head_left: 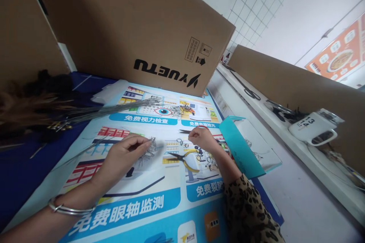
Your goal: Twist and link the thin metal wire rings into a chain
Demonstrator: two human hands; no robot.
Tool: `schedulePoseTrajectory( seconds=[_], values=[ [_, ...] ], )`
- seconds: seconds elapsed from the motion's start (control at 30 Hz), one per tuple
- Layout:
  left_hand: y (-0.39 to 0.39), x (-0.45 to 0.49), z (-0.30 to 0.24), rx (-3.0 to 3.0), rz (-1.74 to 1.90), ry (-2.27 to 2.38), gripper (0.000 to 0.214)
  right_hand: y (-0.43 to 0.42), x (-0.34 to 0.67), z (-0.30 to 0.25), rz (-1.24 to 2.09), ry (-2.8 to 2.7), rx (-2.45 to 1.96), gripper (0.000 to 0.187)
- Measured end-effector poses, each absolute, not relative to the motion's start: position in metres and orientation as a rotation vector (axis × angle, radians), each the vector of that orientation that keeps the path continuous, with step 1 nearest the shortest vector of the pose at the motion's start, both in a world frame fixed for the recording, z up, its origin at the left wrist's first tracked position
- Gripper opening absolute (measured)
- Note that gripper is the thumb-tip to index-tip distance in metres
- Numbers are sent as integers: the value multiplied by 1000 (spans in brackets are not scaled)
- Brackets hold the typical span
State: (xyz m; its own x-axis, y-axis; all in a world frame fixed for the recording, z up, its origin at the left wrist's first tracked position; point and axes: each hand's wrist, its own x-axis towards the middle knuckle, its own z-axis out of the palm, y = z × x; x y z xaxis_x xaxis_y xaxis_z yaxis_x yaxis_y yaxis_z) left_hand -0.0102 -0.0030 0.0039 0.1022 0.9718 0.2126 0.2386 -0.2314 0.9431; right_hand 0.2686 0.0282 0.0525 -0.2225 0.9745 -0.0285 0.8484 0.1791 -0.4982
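My left hand (128,153) is closed in a pinch, with a tangle of thin grey wires (148,153) right at its fingertips. To the right, my right hand (201,138) has its fingers curled together above the printed sheet; what they hold, if anything, is hidden. Between and below the hands lie yellow-handled pliers (185,159), jaws pointing left. The dark blades of scissors (184,131) show beside my right hand, their handle partly behind it. A few small dark rings (180,141) lie near my right fingers, and more small loose pieces (209,161) are under the wrist.
A long bundle of thin wire stems (131,105) lies behind my left hand. Brown and black feathery material (34,102) is at left. A large cardboard box (128,34) stands behind. At right are an open teal box (239,146) and a ledge with a white mug (309,127).
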Motion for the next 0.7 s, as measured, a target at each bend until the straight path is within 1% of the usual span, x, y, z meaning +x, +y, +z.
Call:
schedulePoseTrajectory(
  seconds=[0.27,0.47,0.6,0.7],
  values=[
    [-3,-11,2,1616,1210,1197,19,25,243,62,480,-2356,-1785,12],
    [-3,-10,2,1597,1221,1214,20,23,256,46,468,-2398,-1883,24],
    [-3,-11,1,1591,1228,1216,20,22,257,40,533,-2336,-1865,14],
    [-4,-11,4,1577,1223,1225,19,22,249,44,626,-2257,-1773,8]
  ],
)
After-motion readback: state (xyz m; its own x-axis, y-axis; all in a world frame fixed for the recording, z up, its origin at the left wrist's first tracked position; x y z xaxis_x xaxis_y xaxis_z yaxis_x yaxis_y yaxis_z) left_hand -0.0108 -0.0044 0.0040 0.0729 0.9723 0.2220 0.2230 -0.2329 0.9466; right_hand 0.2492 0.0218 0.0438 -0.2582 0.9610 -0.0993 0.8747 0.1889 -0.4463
